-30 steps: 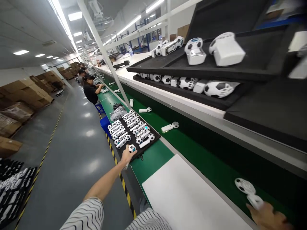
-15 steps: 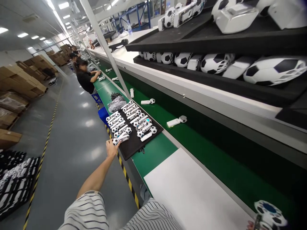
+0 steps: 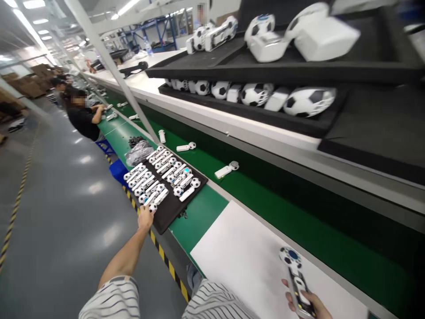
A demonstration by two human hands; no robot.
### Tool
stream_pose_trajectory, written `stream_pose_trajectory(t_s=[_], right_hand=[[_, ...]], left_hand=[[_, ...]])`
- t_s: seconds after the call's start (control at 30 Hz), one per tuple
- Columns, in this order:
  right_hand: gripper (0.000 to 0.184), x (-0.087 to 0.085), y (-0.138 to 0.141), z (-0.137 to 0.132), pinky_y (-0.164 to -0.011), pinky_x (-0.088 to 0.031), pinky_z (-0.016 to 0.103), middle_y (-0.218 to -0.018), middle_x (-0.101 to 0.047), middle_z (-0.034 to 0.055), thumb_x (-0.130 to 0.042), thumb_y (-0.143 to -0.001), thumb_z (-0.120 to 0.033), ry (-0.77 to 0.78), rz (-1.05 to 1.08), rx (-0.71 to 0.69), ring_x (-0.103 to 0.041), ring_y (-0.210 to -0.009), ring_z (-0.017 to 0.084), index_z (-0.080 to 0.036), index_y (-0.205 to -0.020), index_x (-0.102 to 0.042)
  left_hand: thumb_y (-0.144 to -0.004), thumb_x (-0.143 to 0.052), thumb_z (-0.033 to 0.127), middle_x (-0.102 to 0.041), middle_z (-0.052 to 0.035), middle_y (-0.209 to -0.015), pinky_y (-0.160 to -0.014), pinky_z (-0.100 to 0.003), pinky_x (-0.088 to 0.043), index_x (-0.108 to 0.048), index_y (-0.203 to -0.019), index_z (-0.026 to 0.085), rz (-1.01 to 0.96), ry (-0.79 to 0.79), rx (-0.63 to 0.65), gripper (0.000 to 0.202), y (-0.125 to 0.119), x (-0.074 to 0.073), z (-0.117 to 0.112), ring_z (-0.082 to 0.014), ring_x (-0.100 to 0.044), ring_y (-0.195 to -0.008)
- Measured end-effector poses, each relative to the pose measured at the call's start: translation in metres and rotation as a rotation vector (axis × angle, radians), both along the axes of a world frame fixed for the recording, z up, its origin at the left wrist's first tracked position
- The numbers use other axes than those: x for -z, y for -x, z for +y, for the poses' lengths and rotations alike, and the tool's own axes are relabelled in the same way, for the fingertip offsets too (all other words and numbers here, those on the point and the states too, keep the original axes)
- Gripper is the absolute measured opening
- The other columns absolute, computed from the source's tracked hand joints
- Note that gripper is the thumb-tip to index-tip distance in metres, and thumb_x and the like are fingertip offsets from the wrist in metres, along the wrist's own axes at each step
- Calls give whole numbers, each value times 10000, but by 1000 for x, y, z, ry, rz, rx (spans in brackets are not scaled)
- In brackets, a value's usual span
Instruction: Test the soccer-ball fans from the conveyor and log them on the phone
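Note:
My right hand (image 3: pixel 314 302) grips a soccer-ball-patterned handheld device (image 3: pixel 294 270) over the white sheet. Its round head has a blue centre, and its long handle looks open, with inner parts showing. My left hand (image 3: pixel 145 218) is at the near left edge of a black foam tray (image 3: pixel 166 218). Its fingers are closed around the ball-patterned head of a white device (image 3: pixel 152 208) lying in the tray. Rows of similar white devices (image 3: pixel 166 164) fill much of the tray.
A white sheet (image 3: pixel 229 248) covers the near bench. Loose devices lie on the green belt, one device (image 3: pixel 227 170) closest. Stacked trays (image 3: pixel 206 95) stand on the shelf at right. Beyond the tray are a plastic bag (image 3: pixel 138 153), a post (image 3: pixel 113 66) and a seated co-worker (image 3: pixel 81 117).
My right hand has come further into view, bringing its device over the white sheet. My left hand stays at the tray edge, where its device now lies lower. The view has swung right.

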State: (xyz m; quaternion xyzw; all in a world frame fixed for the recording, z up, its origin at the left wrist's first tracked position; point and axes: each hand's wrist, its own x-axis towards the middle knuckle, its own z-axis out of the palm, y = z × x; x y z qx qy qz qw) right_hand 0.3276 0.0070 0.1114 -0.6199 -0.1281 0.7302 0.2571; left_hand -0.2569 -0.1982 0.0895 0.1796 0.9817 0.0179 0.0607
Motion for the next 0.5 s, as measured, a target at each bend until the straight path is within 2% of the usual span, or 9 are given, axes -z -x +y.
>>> stream_pose_trajectory(t_s=[0.1, 0.17, 0.23, 0.33, 0.37, 0.43, 0.5], right_hand=[[514, -12, 5, -6, -427, -478, 324, -915, -746, 112, -762, -634, -351, -115, -9, -32, -563, -533, 182, -152, -1078, -594], [516, -15, 9, -11, -418, -459, 306, -871, -740, 103, -748, -648, -387, -163, -43, -17, -562, -520, 174, -137, -1074, -599], [517, -17, 15, -16, -404, -444, 293, -846, -732, 92, -740, -643, -401, -195, -67, 16, -568, -510, 173, -138, -1065, -600], [466, -26, 21, -22, -372, -418, 273, -828, -718, 79, -708, -639, -408, -260, -66, 62, -563, -477, 162, -156, -1017, -607], [437, -31, 22, -24, -364, -411, 264, -820, -713, 78, -684, -645, -408, -282, -60, 67, -561, -465, 156, -158, -996, -609], [389, -41, 19, -26, -358, -404, 245, -820, -704, 75, -619, -657, -384, -318, -51, 70, -563, -447, 142, -160, -974, -603], [416, -48, 12, -26, -354, -399, 233, -830, -695, 63, -567, -642, -343, -325, -74, 81, -573, -438, 140, -163, -1017, -588]], left_hand=[[-908, -514, 257, -500, -227, -1385, -981, -564, -447, -472, -1352, 112, 104, 2, 9, 469, -23, -6, 26, -355, -520, -1221], [-882, -459, 174, -404, -285, -1478, -1022, -585, -401, -409, -1410, 76, 155, -21, 106, 540, -45, -4, 62, -398, -450, -1309], [-892, -431, 182, -392, -230, -1525, -1074, -507, -391, -443, -1418, 130, 149, -50, 304, 528, -71, 4, 120, -349, -439, -1348], [-917, -431, 251, -486, -109, -1494, -1088, -371, -408, -550, -1350, 243, 86, -77, 641, 449, -116, 16, 226, -252, -487, -1334], [-915, -436, 264, -501, -112, -1486, -1083, -371, -417, -550, -1355, 241, 72, -83, 723, 456, -134, 17, 261, -253, -495, -1334], [-893, -464, 286, -523, -176, -1462, -1055, -429, -447, -517, -1392, 185, 56, -91, 832, 512, -171, 12, 321, -306, -511, -1328], [-872, -489, 315, -589, -248, -1355, -995, -529, -480, -514, -1379, 132, 55, -91, 888, 539, -202, 3, 365, -380, -554, -1276]])
